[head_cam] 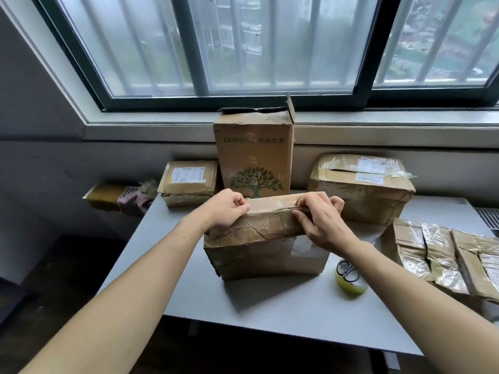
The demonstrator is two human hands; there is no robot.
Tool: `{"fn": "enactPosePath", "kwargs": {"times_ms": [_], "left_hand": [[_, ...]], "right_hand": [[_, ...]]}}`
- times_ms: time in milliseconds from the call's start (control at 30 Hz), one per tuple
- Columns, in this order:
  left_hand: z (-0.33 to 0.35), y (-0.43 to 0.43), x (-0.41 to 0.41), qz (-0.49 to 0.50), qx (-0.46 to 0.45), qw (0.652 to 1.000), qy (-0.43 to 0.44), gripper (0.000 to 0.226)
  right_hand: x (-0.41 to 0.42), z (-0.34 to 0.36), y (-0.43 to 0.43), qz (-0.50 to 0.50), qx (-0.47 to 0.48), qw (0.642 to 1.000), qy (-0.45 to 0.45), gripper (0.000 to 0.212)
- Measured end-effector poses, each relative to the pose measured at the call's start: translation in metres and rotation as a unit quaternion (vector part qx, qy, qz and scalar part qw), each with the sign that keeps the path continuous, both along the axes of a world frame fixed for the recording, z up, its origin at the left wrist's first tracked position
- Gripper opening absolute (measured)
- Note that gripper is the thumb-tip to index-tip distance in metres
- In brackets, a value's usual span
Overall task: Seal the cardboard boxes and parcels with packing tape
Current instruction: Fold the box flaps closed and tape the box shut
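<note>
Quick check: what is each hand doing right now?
Left hand: grips the top edge of the crumpled box.
Right hand: pinches the same box's top edge.

My grey table (270,306) fills the lower middle of the frame, with black-handled scissors (348,271) lying right of centre. Across the top runs a dark-framed window (361,49) with pale bars (272,41) behind the glass and a white sill (162,125) beneath. A slatted vent (488,215) sits at the right edge.

The nearest box (264,255) is plain brown cardboard. The tall box (253,155) behind it is brown, printed with a green tree and green lettering. The tape roll (351,286) is yellow-green, the scissors (348,271) black-handled. The tabletop (270,306) is pale grey, the window frame (232,100) dark.
</note>
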State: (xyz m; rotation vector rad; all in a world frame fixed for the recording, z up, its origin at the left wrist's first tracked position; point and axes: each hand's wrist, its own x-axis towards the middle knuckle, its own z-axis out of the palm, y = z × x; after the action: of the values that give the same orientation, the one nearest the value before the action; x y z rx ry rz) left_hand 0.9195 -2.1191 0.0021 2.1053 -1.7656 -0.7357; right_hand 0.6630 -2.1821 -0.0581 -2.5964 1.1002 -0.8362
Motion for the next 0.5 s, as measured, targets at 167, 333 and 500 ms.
{"fn": "enactPosePath", "kwargs": {"times_ms": [167,333,500], "left_hand": [[0.000,0.003,0.007,-0.008,0.019,1.000,-0.014,0.019],[0.006,0.008,0.022,-0.028,0.046,0.999,-0.008,0.046],[0.005,0.014,0.020,-0.083,0.089,0.993,0.004,0.032]], "right_hand": [[-0.003,-0.002,0.007,-0.004,0.013,1.000,-0.018,0.020],[-0.004,0.001,0.003,-0.007,0.007,1.000,-0.002,0.019],[0.001,0.006,-0.012,-0.068,-0.048,0.995,0.057,0.019]]}}
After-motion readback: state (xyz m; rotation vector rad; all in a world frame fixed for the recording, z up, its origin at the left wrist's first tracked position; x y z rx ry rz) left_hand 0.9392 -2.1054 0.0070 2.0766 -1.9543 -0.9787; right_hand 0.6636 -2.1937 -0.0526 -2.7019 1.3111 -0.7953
